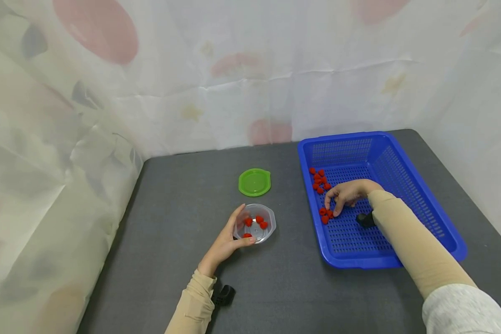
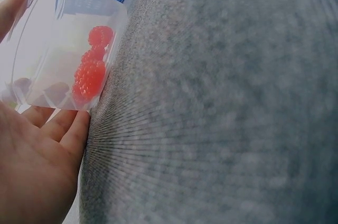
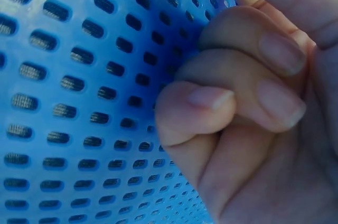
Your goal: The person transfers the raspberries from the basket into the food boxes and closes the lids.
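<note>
L hand [image 1: 225, 242] grips a clear plastic tub [image 1: 256, 226] on the dark grey surface [image 1: 183, 199], thumb one side & fingers the other, w/ a few red raspberries [image 1: 259, 219] inside; green lid [image 1: 254, 182] lies flat just behind it. R hand [image 1: 351, 191] is down in the blue perforated basket [image 1: 348, 242] to the R, thumb & index at the nearer raspberry cluster [image 1: 324, 220], other 3 fingers curled; can't tell if it's pinching one. 2nd raspberry cluster [image 1: 317, 181] sits farther back in the basket, nr its L wall, just beyond R fingertips.
</note>
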A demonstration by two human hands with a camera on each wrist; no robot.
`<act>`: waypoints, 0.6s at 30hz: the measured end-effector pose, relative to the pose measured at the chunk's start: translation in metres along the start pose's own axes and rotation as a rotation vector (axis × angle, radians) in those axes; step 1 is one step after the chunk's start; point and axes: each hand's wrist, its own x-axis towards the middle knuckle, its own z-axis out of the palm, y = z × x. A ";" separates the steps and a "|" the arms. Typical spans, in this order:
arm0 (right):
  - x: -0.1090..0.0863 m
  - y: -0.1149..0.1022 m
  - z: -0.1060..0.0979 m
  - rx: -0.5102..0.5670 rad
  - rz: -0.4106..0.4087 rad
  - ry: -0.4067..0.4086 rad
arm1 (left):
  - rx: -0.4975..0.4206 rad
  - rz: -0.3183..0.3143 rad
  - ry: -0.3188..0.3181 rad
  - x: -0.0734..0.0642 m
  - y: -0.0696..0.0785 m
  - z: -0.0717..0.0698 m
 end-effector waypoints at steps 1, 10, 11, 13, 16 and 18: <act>0.000 0.000 0.000 0.000 0.001 -0.002 | 0.000 -0.001 0.000 0.000 0.001 0.000; -0.001 0.002 -0.003 0.038 -0.037 0.001 | 0.008 0.002 -0.007 0.000 0.001 0.000; -0.002 0.002 -0.003 0.041 -0.043 0.002 | 0.008 0.001 -0.008 0.000 0.001 0.000; -0.004 0.001 -0.004 0.059 -0.041 0.014 | 0.010 0.002 -0.010 0.000 0.001 0.000; -0.008 -0.002 -0.005 0.070 -0.043 0.039 | 0.012 0.002 -0.011 0.000 -0.001 -0.001; -0.010 -0.002 -0.006 0.072 -0.044 0.059 | 0.013 0.009 -0.009 0.001 -0.003 -0.001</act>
